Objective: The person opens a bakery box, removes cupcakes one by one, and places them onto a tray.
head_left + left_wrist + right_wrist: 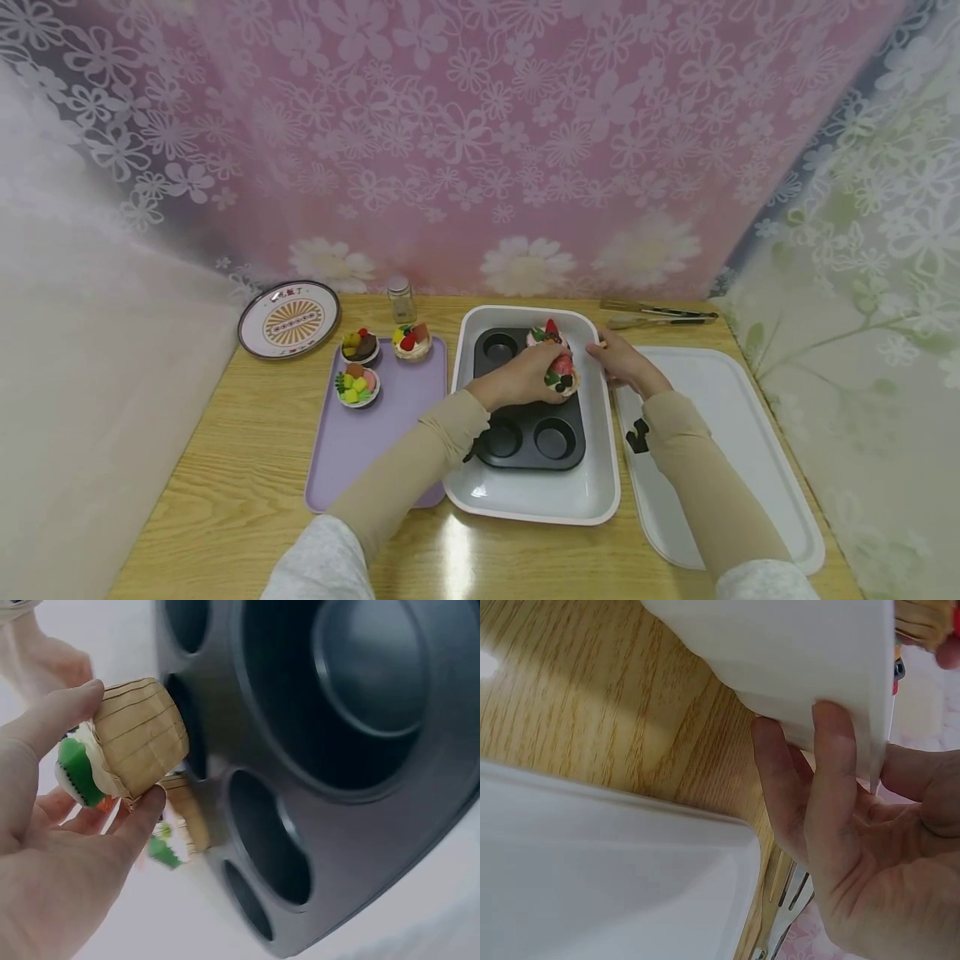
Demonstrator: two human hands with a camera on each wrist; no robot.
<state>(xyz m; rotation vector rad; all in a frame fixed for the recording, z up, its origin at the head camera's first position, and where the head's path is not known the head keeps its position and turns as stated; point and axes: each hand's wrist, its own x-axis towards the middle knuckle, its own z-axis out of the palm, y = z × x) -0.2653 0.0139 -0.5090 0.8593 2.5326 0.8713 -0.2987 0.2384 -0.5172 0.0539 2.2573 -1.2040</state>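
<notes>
Seemingly mid-transfer | left grip [528, 373] clamped on cupcake [141, 735] at muffin pan [528, 432] | right grip [628, 362] pinches white basin [519, 493] | next: likely align, lower

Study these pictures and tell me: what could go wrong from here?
1. The left hand grips a fruit-topped cupcake close to another cupcake at the far end of the muffin tin, so lowering it might knock that one askew.
2. The right hand pinches the wall of the white tub; a tug there could shift the muffin tin inside.
</notes>
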